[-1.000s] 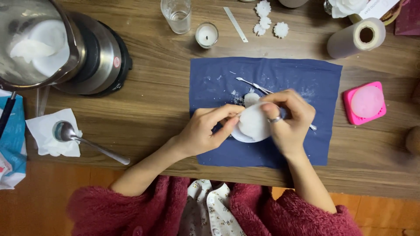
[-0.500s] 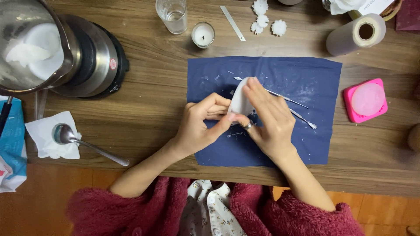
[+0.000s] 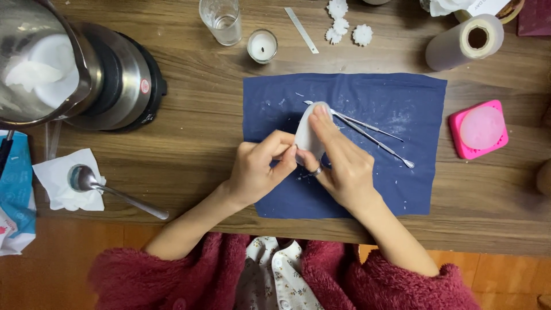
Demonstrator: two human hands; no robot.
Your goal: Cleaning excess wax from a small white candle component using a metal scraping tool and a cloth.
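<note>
Resting above a blue cloth (image 3: 402, 103), a white wax piece (image 3: 305, 138) is pinched between left hand (image 3: 261, 172) and right hand (image 3: 338, 163) fingers.

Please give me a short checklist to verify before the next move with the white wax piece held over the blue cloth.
1. Both hands on the white wax piece: ok, left hand and right hand pinch it.
2. Piece above the blue cloth: ok.
3. Metal tools apart from the fingers: ok, lying beside the right hand.
4. Piece whole, without cracks: cannot tell.
5. Cloth clean: not ok, white crumbs lie on it.
</note>
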